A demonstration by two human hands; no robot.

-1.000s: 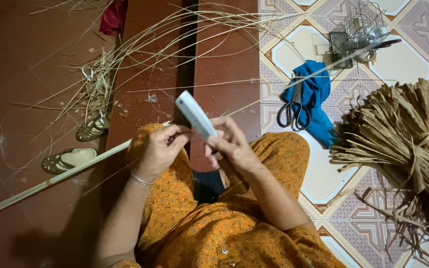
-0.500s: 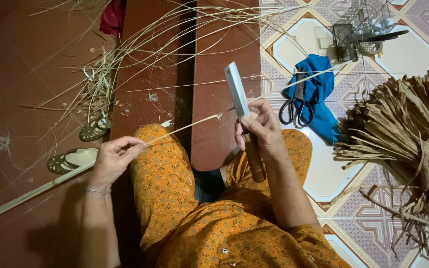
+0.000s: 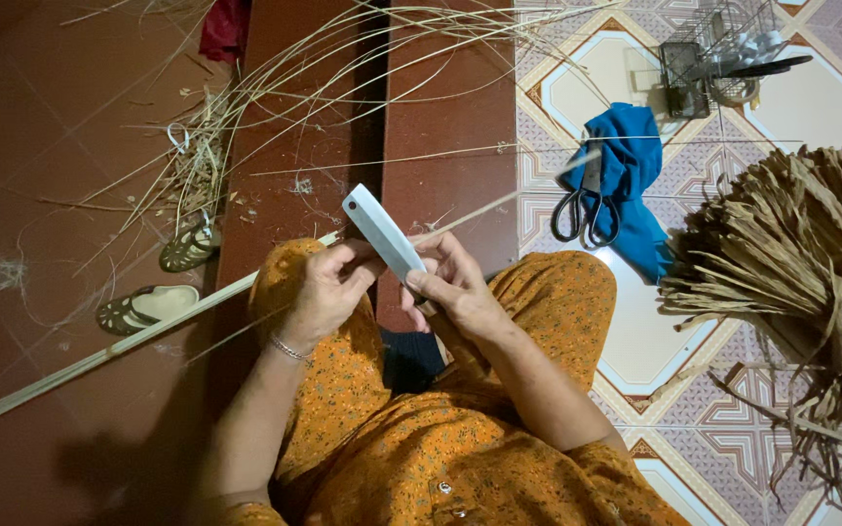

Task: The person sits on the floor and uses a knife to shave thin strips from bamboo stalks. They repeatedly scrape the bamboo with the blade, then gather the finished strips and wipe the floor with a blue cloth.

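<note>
I sit in orange patterned clothes with both hands over my knees. My right hand (image 3: 455, 292) grips the handle of a broad pale-bladed knife (image 3: 382, 232), blade pointing up and left. My left hand (image 3: 324, 292) pinches a long thin cane strip (image 3: 129, 341) right against the blade. The strip runs down left across the red floor and also up right toward the tiled floor.
Loose cane strands (image 3: 275, 88) fan over the red steps. A pair of sandals (image 3: 163, 278) lies at the left. Scissors (image 3: 585, 205) rest on a blue cloth (image 3: 626, 166). A tied bundle of dry fibre (image 3: 801, 263) fills the right; a wire basket (image 3: 713, 54) stands beyond.
My left hand came back from the far left to the knife. The knife tilted from upright to slanting left, and both hands now meet on the strip.
</note>
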